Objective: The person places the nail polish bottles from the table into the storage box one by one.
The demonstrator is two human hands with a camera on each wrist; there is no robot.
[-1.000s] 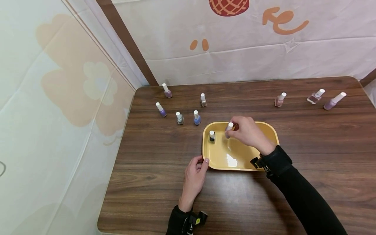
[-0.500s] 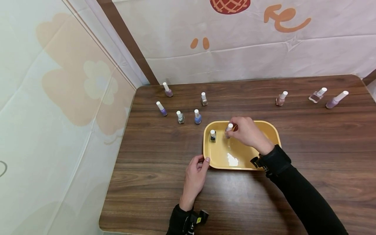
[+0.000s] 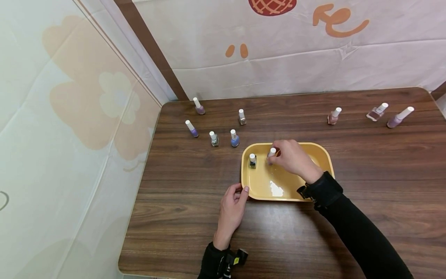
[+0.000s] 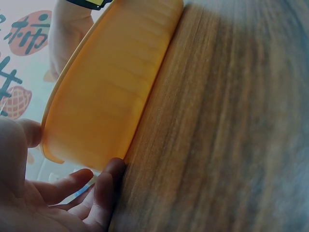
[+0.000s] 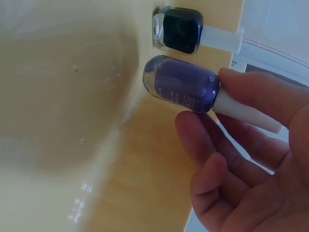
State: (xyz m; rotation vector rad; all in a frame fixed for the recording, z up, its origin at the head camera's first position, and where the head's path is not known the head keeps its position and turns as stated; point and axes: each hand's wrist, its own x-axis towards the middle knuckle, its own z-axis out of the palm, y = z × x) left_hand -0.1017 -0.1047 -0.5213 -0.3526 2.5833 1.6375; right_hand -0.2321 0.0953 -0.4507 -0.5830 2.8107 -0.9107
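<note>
My right hand (image 3: 292,158) pinches a purple nail polish bottle (image 5: 181,84) at its white cap and neck, over the yellow tray (image 3: 259,190). In the right wrist view its glass base faces the tray floor. Close beside it in the tray stands a dark nail polish bottle (image 3: 252,162), white cap up, at the tray's left end. My left hand (image 3: 231,211) holds the tray's near left corner. In the left wrist view the thumb (image 4: 31,133) lies at the rim and a fingertip (image 4: 115,166) meets the foot of the outer wall.
Left of and behind the tray stand several polish bottles, among them a blue bottle (image 3: 235,139), a glittery bottle (image 3: 214,139) and a violet bottle (image 3: 192,130). At the back right are a pinkish bottle (image 3: 333,117), a clear-sided bottle (image 3: 376,112) and a lilac bottle (image 3: 398,118).
The right hand and the purple bottle have sunk very slightly toward the tray floor. The left hand keeps its place at the tray corner; the head view has shifted a little.
</note>
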